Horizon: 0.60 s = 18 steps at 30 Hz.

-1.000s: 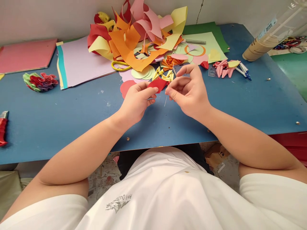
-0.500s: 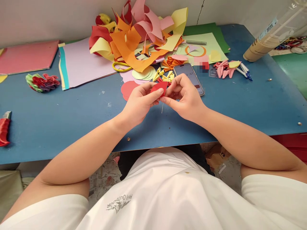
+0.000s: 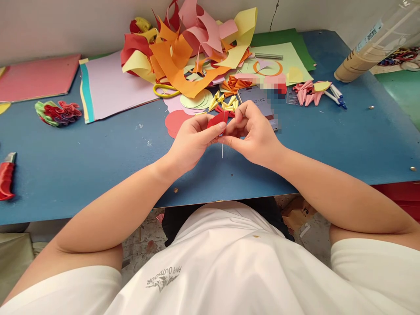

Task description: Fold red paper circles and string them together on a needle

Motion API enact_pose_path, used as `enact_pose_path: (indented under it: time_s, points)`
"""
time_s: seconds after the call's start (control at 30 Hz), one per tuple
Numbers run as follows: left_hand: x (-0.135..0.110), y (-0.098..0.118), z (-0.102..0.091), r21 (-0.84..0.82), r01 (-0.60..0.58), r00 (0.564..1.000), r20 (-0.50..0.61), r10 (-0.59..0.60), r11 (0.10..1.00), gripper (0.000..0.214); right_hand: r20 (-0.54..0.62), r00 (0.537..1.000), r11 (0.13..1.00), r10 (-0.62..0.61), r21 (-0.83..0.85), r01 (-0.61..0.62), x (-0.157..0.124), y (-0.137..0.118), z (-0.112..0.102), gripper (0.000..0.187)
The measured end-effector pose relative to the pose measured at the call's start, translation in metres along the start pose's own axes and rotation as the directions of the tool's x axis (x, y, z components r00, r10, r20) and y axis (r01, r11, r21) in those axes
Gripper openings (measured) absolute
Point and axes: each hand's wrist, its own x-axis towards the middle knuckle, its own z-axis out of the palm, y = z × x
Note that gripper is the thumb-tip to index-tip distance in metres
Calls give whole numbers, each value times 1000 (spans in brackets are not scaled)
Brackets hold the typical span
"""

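Where the blue table (image 3: 108, 166) begins at the left, I find the red-handled cutter (image 3: 6, 177) lying near its front edge. Farther back lies the red folder (image 3: 37, 78), with the ruffled paper cluster (image 3: 58, 113) in front of it. To the right, I note the lilac sheet stack (image 3: 121, 87), then the cut-paper heap (image 3: 177, 57) against the wall, with the red discs (image 3: 175, 122) nearer me.

Next comes my left hand (image 3: 192, 142): fingers curled, thumb pressed on the red paper piece (image 3: 215, 120). The workpiece is raised in front of the table's middle, between both hands. A thin rod (image 3: 222, 151) stands near-vertical at its right end, the lower tip projecting below the fingers.

My right hand (image 3: 256, 135) is half curled, its thumb tip beside the rod; I cannot tell whether it pinches the rod or the paper. Behind it lies the phone (image 3: 254, 94), partly covered. Farther right, I locate the pink folded pieces (image 3: 305, 93), the white-and-blue pieces (image 3: 336, 96) and the tall clear cup (image 3: 356, 59).
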Motion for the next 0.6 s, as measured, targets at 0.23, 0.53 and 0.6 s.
enact_pose_path:
  time_s: [0.23,0.53,0.6]
  points:
    - [-4,1,3,8,-15,1000,7,15,1000,34,6,1000,1000,0,5,0,2,-9,0,73]
    - [-3,7,4,-75,15,1000,25,-13,997,33,-79,994,997,-72,-44,69,7,-22,-13,49]
    - [-4,10,5,-123,50,997,66,-42,991,36,-59,995,997,-80,-21,79,10,-18,-14,51]
